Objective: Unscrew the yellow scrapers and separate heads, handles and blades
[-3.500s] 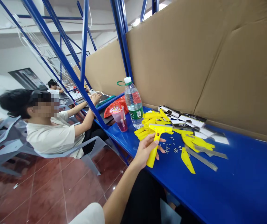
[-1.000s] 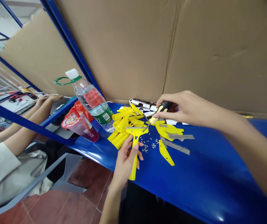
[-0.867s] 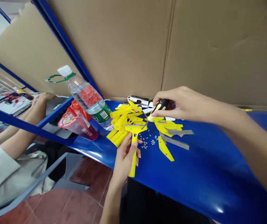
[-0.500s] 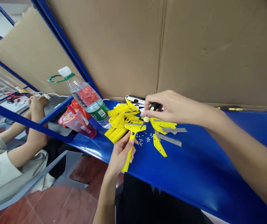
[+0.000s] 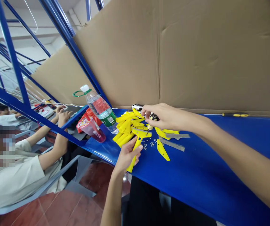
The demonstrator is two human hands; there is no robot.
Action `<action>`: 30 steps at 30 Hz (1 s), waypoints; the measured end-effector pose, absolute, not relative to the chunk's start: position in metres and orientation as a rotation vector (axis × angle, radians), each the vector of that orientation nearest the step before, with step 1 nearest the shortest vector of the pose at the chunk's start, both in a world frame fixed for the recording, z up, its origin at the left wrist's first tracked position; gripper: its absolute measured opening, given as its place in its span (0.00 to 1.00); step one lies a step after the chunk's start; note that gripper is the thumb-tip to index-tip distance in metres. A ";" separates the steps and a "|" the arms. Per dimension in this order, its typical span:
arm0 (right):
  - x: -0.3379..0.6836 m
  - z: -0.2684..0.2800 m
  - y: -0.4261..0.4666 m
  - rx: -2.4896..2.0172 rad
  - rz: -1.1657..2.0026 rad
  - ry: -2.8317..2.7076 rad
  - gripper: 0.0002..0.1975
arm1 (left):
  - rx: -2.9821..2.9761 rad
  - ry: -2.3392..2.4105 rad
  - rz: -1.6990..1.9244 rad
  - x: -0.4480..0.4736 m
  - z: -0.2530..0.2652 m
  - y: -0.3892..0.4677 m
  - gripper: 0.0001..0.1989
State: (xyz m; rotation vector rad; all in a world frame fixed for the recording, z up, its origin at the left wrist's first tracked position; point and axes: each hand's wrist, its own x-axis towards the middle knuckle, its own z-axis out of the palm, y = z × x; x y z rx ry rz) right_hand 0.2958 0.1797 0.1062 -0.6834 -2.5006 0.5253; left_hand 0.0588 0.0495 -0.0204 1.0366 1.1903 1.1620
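Note:
My left hand is closed round the handle of a yellow scraper, whose wide head points away from me. In my right hand is a screwdriver with a black and yellow handle, held upright. Its shaft comes down at the right end of the scraper head. Small screws and nuts lie scattered just right of the scraper. Beyond them are loose yellow blade covers and grey metal blades. A pile of yellow handles lies behind my left hand.
A water bottle and a red plastic cup stand left of the pile on the blue table. Another screwdriver lies along the cardboard wall. A person sits to the left, past a blue metal frame.
The camera view has tilted up and turned left, showing more of the person and frame. Both hands keep their hold, with the screwdriver still at the scraper head's right end.

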 end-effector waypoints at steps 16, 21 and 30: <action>0.296 0.108 0.179 -0.626 0.513 -2.540 0.09 | 1.076 1.182 1.178 0.063 -0.021 0.048 0.42; 0.296 0.110 0.181 -0.698 0.488 -2.514 0.11 | 1.079 1.170 1.173 0.064 -0.016 0.046 0.40; 0.299 0.111 0.185 -0.598 0.527 -2.524 0.13 | 1.106 1.171 1.158 0.065 -0.014 0.045 0.36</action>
